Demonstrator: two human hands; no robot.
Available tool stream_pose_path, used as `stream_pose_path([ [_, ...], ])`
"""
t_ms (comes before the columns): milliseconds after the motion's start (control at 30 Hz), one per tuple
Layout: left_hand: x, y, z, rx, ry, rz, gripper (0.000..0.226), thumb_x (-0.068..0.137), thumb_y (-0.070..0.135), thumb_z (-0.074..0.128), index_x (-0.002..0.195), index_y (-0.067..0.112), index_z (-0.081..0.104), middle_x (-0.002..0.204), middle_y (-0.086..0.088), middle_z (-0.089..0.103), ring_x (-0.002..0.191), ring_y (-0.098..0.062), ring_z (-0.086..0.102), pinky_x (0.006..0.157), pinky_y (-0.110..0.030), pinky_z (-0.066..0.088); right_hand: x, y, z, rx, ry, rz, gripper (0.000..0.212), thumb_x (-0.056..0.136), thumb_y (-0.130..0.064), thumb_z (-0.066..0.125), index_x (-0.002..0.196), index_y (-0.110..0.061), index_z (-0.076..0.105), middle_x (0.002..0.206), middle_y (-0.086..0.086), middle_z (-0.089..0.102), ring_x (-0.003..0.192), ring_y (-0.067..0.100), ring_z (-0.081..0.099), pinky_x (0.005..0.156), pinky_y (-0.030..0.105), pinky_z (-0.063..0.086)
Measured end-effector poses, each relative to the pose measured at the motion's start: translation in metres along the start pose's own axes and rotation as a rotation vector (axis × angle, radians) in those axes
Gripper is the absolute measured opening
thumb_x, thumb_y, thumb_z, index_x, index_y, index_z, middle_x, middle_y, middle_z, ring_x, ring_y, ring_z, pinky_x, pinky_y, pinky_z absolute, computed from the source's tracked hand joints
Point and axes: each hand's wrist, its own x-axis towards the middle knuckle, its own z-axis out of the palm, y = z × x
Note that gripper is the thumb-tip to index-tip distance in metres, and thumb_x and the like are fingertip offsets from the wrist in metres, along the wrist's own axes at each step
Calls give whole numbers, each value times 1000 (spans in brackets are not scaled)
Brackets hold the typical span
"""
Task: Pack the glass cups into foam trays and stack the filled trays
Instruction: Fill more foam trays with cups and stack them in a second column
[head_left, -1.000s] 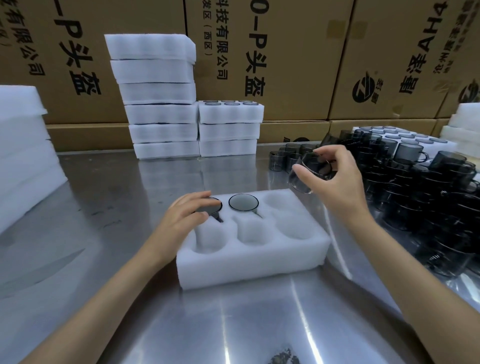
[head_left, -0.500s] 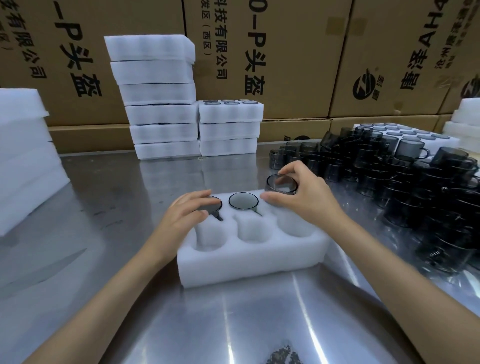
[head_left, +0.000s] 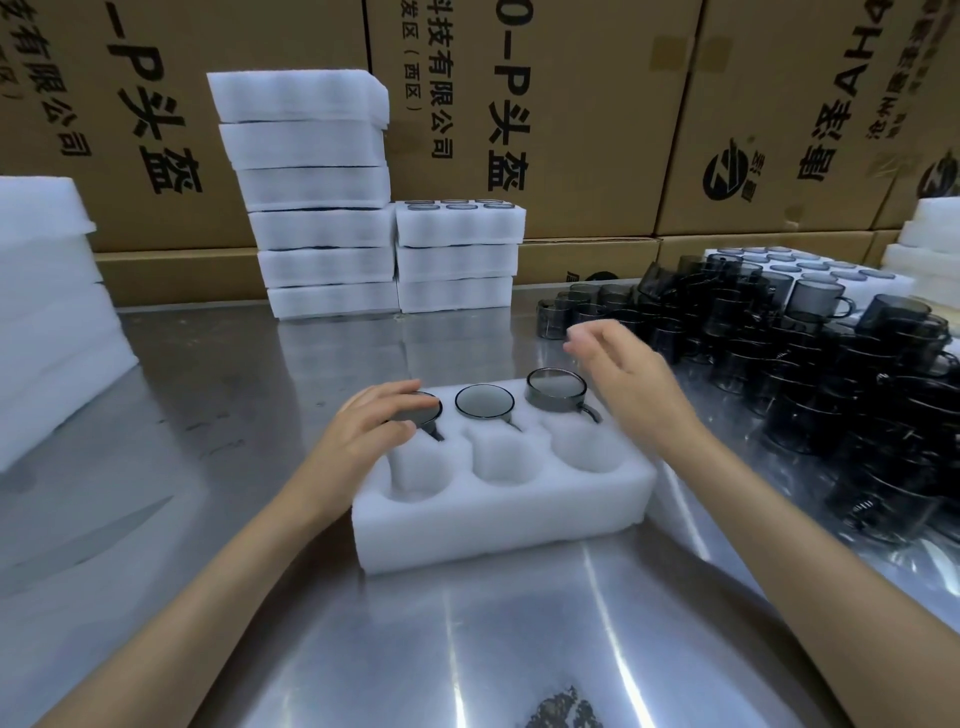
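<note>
A white foam tray (head_left: 498, 514) sits on the shiny metal table (head_left: 218, 597), close to the person. It has six round holes. The three near holes have nothing in them. The three far holes each hold a dark glass cup — the left cup (head_left: 418, 410), the middle cup (head_left: 484, 401) and the right cup (head_left: 555, 389), which sticks up higher than the other two. The left hand (head_left: 363, 436) rests on the left cup with its fingers straight and close together. The right hand (head_left: 631, 387) floats just beside the right cup, fingers loose and a little apart, holding nothing. Farther right is a big pile of loose glass cups (head_left: 810, 374). At the back stand two stacks of foam trays (head_left: 322, 228) — a tall one and a short one — in front of brown cardboard boxes (head_left: 571, 104).
</note>
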Motion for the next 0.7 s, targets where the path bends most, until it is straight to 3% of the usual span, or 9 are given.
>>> stream_pose_path([
  [100,-1,2,0,8,-1,-8,43,73,29,45,112,25,64,134,10,48,130,-6,34,107,-21,22,0,1,-14,55,109,-15,36,97,-51,32,106,-36,63,106,-17,67,104,3,57,93,32,43],
  [200,-1,5,-2,48,-14,-5,39,79,29,49,115,24,63,135,11,47,131,-7,34,109,-26,22,-4,4,-21,67,105,-57,41,101,-38,29,118,-25,64,116,-12,65,114,2,55,104,35,40],
  [267,1,7,-4,90,-8,-5,28,92,20,56,119,24,62,138,13,46,133,-7,33,105,-23,24,-9,5,-22,-35,42,-92,46,98,-39,26,126,-26,60,126,-13,60,123,2,48,107,32,36],
  [333,4,12,-5,149,-10,13,32,95,15,53,124,27,59,141,15,43,133,-2,32,103,-19,23,-12,4,-22,-168,-29,-120,52,93,-44,21,133,-32,52,131,-21,50,127,-2,39,106,27,31],
  [400,7,23,0,236,-73,55,37,96,23,50,131,34,50,146,20,35,137,3,23,110,-21,17,-13,5,-21,-287,-139,-136,52,94,-47,18,140,-38,41,132,-34,35,128,-14,24,106,23,23],
  [500,12,37,23,510,-295,144,51,97,43,39,145,39,25,153,27,11,138,11,0,116,-30,-2,-13,10,-19,-389,-366,-116,45,102,-39,19,147,-40,22,129,-49,7,124,-29,-1,111,21,9],
  [600,20,46,44,685,-419,157,57,97,51,27,150,35,13,155,24,0,141,6,-7,115,-32,-8,-11,14,-20,-412,-507,-48,48,102,-34,20,149,-39,14,141,-42,3,134,-18,-4,119,35,6],
  [700,26,47,49,732,-451,136,55,98,50,25,149,33,16,156,21,4,143,2,-5,115,-33,-8,-10,15,-20,-450,-571,-22,48,102,-29,20,149,-36,13,150,-32,4,140,-10,-2,119,33,6],
])
